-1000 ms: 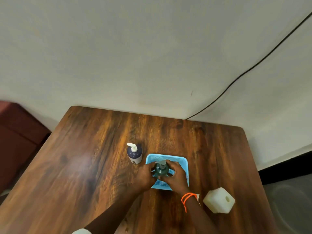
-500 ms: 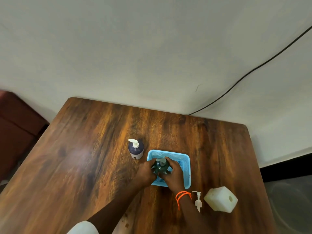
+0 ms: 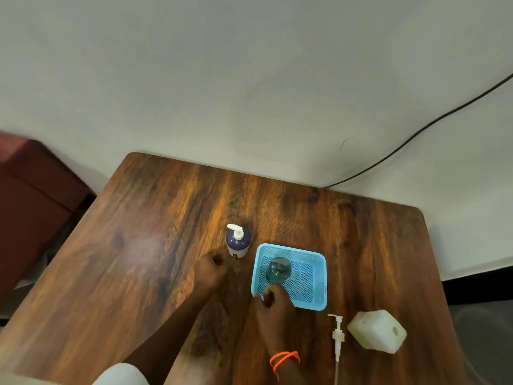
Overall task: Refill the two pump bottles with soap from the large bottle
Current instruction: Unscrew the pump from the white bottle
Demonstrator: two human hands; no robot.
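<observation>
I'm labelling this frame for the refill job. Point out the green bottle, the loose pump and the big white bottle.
green bottle (image 3: 278,270): head view, on its shoulder.
loose pump (image 3: 338,335): head view, on its collar.
big white bottle (image 3: 373,330): head view, on its side face.
</observation>
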